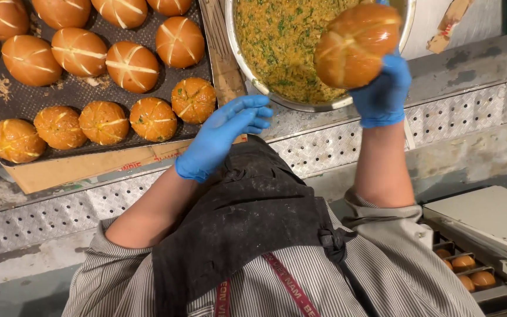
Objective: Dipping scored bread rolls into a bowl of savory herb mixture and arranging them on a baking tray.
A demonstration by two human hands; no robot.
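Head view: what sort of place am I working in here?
Likely a commercial bakery kitchen: a baking tray of cross-cut buns, a metal bowl of herb-flecked yellow sauce, and a perforated steel bench. The gloved right hand holds a bun.

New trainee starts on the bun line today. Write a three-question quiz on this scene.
1. True or false: the right hand holds a cross-cut bun over the metal bowl of yellow-green filling.
2. What does the left hand hold?
A. a bun
B. nothing
C. a spoon
3. Fill in: the finished buns sit on a dark ____ to the left of the bowl.

Key:
1. True
2. B: it is open, fingers spread, beside the tray's near corner.
3. tray
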